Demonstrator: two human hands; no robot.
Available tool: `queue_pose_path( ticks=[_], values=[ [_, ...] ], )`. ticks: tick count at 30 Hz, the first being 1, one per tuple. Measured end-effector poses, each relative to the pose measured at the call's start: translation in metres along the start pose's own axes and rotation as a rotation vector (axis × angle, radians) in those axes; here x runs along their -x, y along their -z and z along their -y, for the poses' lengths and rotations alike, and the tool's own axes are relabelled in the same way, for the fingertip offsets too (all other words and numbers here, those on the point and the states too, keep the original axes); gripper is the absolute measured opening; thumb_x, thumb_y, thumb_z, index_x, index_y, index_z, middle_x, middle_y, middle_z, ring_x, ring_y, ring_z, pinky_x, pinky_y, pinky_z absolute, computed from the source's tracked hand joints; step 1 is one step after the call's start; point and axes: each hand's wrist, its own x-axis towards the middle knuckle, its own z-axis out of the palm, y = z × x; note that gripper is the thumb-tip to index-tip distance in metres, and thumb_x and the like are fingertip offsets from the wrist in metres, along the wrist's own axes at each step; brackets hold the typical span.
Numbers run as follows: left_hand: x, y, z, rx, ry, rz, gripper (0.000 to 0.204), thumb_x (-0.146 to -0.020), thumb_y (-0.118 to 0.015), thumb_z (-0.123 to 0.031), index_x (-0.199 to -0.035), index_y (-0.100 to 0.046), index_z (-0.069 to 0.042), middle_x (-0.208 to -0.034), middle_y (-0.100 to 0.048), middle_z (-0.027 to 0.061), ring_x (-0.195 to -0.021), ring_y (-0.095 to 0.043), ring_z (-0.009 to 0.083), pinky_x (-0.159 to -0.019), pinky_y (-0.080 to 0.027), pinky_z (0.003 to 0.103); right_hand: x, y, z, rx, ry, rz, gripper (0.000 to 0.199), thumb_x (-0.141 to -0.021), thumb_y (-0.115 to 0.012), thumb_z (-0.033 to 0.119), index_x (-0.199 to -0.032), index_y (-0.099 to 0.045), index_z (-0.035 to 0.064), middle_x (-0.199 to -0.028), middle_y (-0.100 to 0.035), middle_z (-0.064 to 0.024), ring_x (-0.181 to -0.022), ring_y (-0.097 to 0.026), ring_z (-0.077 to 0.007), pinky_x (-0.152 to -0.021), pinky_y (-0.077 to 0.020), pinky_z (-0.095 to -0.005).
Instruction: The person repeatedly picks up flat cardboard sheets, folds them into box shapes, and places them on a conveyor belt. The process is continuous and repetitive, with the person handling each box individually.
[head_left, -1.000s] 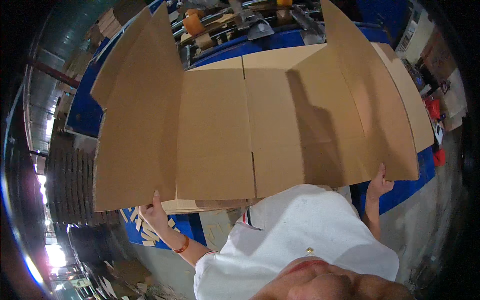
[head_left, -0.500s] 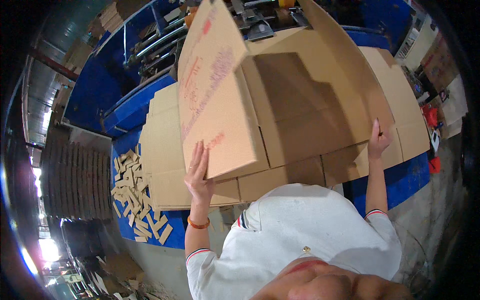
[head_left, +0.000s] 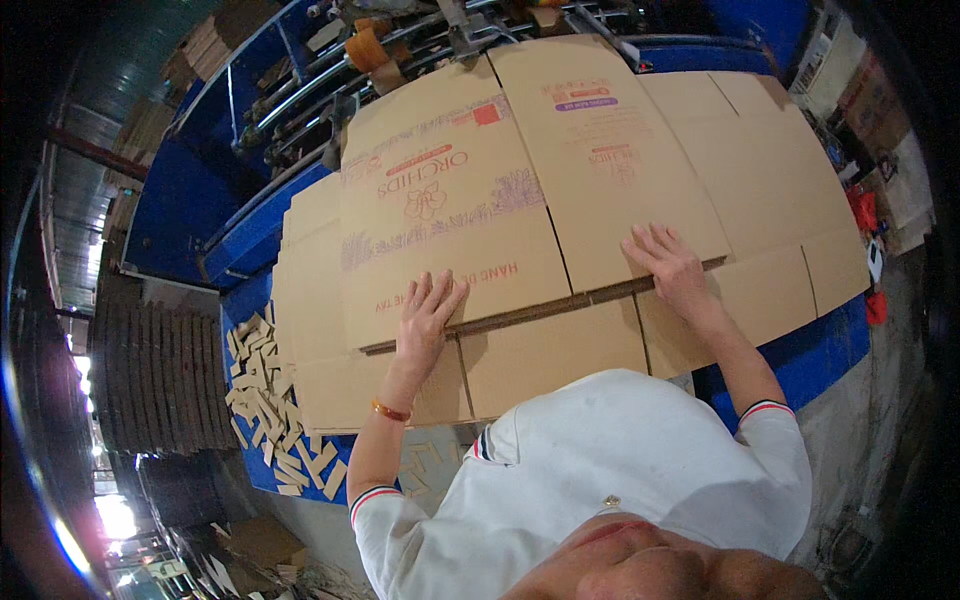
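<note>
A folded brown cardboard box [head_left: 450, 230] lies flat before me, its two printed panels facing up with a narrow slit between them. My left hand [head_left: 430, 305] rests flat on its near left part, fingers outstretched. On the near right part lies my right hand [head_left: 672, 262], fingers extended and pressing on the panel. Beneath the folded box spreads a larger unfolded cardboard sheet [head_left: 560, 355] with cut slots along its near edge. More of this sheet shows on both sides of the folded box.
The cardboard lies on a blue machine table [head_left: 790, 345]. Small cardboard offcuts [head_left: 275, 400] are heaped at its left end. Metal rollers and bars with an orange wheel [head_left: 368, 48] stand along the far side. A tall stack of cardboard [head_left: 160, 375] stands at left.
The two raised panels have come down flat, printed side up. Both hands have gone from gripping the panels' edges to lying on top, the right one moving inward.
</note>
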Motion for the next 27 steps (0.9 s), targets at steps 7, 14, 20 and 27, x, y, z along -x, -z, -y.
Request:
queue_pose_path(
  ticks=[7,14,20,27],
  values=[
    [-0.074,-0.02,0.049,-0.128,0.016,-0.071,0.063,-0.079,-0.05,0.006,-0.136,-0.047,-0.02,-0.139,-0.046,0.0084,-0.128,-0.042,0.0331,-0.107,-0.033,0.048,-0.08,-0.031,-0.045,0.048,0.042,-0.211,0.051,-0.072,-0.054,-0.002,-0.121,-0.06,0.011,-0.125,-0.058,-0.0135,-0.111,-0.056,-0.0362,-0.095,-0.0438,-0.0442],
    [-0.128,-0.024,0.086,-0.278,0.125,-0.045,0.062,-0.082,-0.049,0.001,-0.139,-0.04,-0.021,-0.143,-0.041,0.0068,-0.132,-0.039,0.0288,-0.108,-0.029,0.051,-0.142,-0.063,-0.077,0.135,-0.05,-0.182,0.054,-0.077,-0.052,0.002,-0.13,-0.051,0.0122,-0.137,-0.049,-0.005,-0.124,-0.045,-0.0302,-0.098,-0.0401,-0.0477],
    [-0.103,-0.019,0.112,-0.315,0.528,-0.102,0.059,-0.085,-0.054,-0.022,-0.141,-0.037,-0.019,-0.142,-0.042,0.0062,-0.133,-0.036,0.0239,-0.11,-0.023,0.053,-0.144,-0.053,-0.057,0.127,-0.296,-0.108,0.054,-0.09,-0.051,0.022,-0.141,-0.035,0.0109,-0.148,-0.031,-0.0131,-0.136,-0.029,-0.0322,-0.11,-0.0218,-0.0511],
    [0.124,0.005,0.205,-0.482,1.508,-0.175,0.066,-0.087,-0.055,-0.044,-0.133,-0.042,0.0,-0.136,-0.044,0.0214,-0.126,-0.043,0.0322,-0.102,-0.035,0.05,-0.028,-0.027,-0.045,-0.088,-0.072,0.036,0.038,-0.09,-0.052,0.015,-0.126,-0.053,0.0056,-0.138,-0.045,-0.0143,-0.13,-0.039,-0.0333,-0.108,-0.0312,-0.0432]
  ],
)
